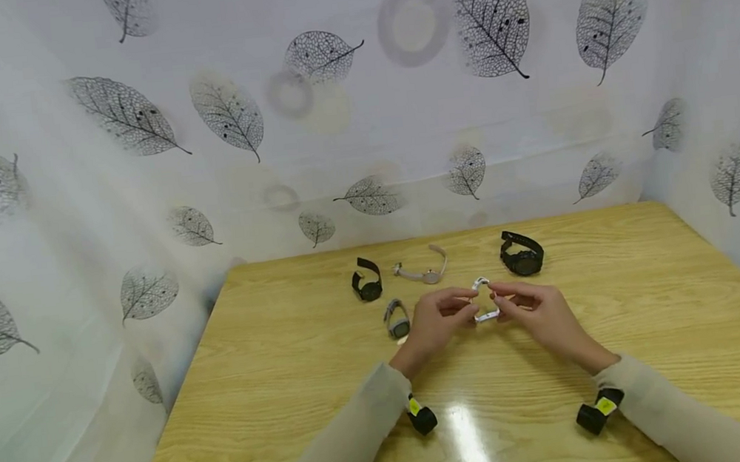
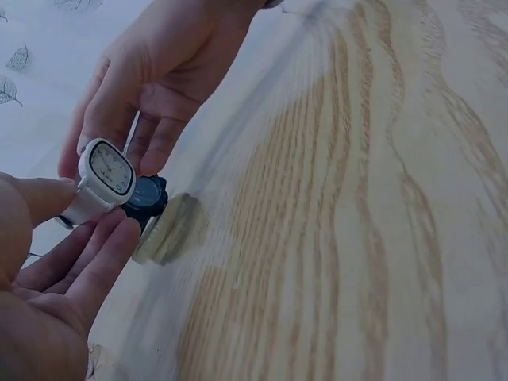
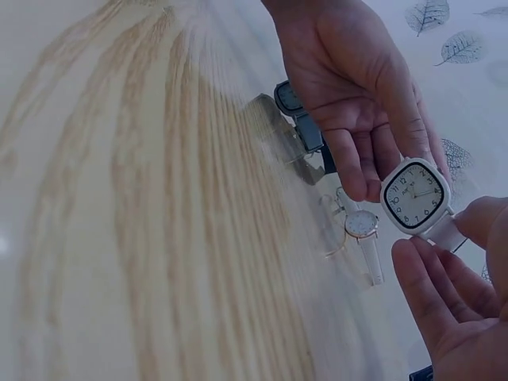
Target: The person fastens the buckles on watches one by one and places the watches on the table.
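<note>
A white wristwatch (image 1: 487, 317) with a rounded-square face is held up between both hands over the table. My left hand (image 1: 435, 320) pinches one side of its strap between thumb and fingers. On the other side, my right hand (image 1: 545, 311) pinches the strap in the same way. The dial, with black numerals and a dark rim, shows in the right wrist view, where the watch (image 3: 414, 197) sits between the two hands. From the left wrist, the watch face (image 2: 111, 167) appears tilted, and fingers hide parts of the strap.
Behind the hands on the wooden table (image 1: 278, 388) lie a large black watch (image 1: 523, 261), a pale slim-strapped watch (image 1: 431, 277) and a smaller black watch (image 1: 370, 290). A grey watch (image 1: 400, 328) is just left of my left hand. A leaf-print curtain (image 1: 361, 142) hangs beyond the table edge.
</note>
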The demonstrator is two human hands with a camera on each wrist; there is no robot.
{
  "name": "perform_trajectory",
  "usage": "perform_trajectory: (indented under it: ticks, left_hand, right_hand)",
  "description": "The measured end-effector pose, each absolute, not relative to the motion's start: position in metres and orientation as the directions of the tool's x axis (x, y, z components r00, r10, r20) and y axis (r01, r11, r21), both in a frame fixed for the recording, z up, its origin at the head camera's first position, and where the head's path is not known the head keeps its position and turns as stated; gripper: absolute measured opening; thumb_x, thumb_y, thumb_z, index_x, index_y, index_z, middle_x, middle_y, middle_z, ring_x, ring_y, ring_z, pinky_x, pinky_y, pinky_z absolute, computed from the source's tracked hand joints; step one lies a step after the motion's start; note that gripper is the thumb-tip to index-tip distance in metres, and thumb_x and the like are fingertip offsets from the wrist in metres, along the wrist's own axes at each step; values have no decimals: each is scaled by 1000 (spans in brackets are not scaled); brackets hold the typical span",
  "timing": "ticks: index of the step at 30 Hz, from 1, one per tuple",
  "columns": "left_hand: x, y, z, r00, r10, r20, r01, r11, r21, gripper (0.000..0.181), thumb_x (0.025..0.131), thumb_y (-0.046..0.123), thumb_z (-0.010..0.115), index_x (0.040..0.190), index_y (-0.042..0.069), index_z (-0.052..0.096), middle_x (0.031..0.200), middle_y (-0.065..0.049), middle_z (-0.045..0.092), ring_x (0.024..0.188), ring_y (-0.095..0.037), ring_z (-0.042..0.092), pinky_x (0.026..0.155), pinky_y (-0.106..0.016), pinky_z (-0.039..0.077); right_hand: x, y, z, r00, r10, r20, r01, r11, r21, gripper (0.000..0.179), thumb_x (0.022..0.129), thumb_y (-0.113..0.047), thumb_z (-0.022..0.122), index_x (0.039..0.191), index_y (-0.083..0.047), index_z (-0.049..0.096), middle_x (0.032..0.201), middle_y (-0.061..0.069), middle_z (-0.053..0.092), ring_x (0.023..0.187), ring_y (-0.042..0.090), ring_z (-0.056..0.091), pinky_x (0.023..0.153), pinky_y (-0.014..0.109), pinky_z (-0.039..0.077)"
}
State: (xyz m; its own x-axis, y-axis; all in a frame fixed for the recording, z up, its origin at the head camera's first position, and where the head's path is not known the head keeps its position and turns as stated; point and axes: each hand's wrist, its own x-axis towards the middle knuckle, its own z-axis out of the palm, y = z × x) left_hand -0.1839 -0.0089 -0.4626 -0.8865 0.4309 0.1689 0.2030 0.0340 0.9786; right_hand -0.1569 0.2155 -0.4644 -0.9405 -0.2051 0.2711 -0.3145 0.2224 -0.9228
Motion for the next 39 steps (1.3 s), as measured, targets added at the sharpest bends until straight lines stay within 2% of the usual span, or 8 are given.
perform_trajectory:
  ticks: [4,10,13,18,24,29,32,39]
  left_hand:
    - [-185,-8,-465,-904,404,140,156,7,988,29,97,7,72,124,-2,71,105,-24,74,83,-35,76,75,-37,64]
    - [-187,-7,-466,-922,374,99,87,-48,995,25,96,4,73,120,0,74,103,-26,74,80,-32,76,75,-39,64]
    - [-188,-7,-466,-924,372,82,56,-80,995,23,95,3,73,118,-1,75,101,-28,73,79,-32,76,74,-41,64]
    - [-188,-4,-466,-927,367,75,47,-83,995,25,95,2,73,118,-6,73,100,-29,73,79,-35,76,74,-42,64]
    - [-190,-1,-467,-938,344,52,31,-65,997,21,95,3,73,115,-3,75,97,-26,74,75,-31,76,71,-39,64]
    - [-190,1,-467,-940,339,30,23,-25,999,22,95,5,74,116,-2,75,90,-16,77,73,-24,76,71,-36,64]
    - [-190,2,-464,-939,345,-3,-5,-6,1000,24,95,6,74,118,-2,74,87,-10,77,76,-25,76,72,-36,64]
    - [-192,3,-456,-919,374,-124,-104,73,992,24,95,5,74,119,1,74,90,-8,76,83,-28,76,73,-35,64]
  right_hand:
    - [-156,218,-465,-942,-214,259,-302,201,-932,36,102,-14,67,133,4,65,120,27,70,83,34,74,77,41,63]
    - [-156,222,-464,-947,-211,244,-282,174,-943,35,102,-11,66,133,5,65,120,30,68,86,30,74,76,41,63]
    - [-157,222,-464,-945,-219,242,-282,173,-944,33,103,-8,63,132,8,64,113,32,68,86,29,74,75,42,63]
    - [-159,223,-463,-951,-226,213,-259,199,-945,35,103,-12,65,132,7,64,106,23,73,87,29,74,76,41,63]
    - [-162,224,-464,-958,-232,167,-220,224,-949,39,103,-16,66,135,6,63,105,20,74,87,31,74,76,39,63]
    - [-163,227,-464,-953,-270,137,-220,307,-926,45,100,-19,71,139,0,62,111,21,72,86,29,74,72,36,63]
    - [-166,230,-463,-948,-296,112,-229,397,-889,50,98,-24,73,142,-5,61,115,17,71,88,25,72,69,34,62]
    - [-174,232,-460,-950,-306,71,-237,550,-801,51,95,-34,76,139,-10,65,116,8,74,92,19,68,76,28,58]
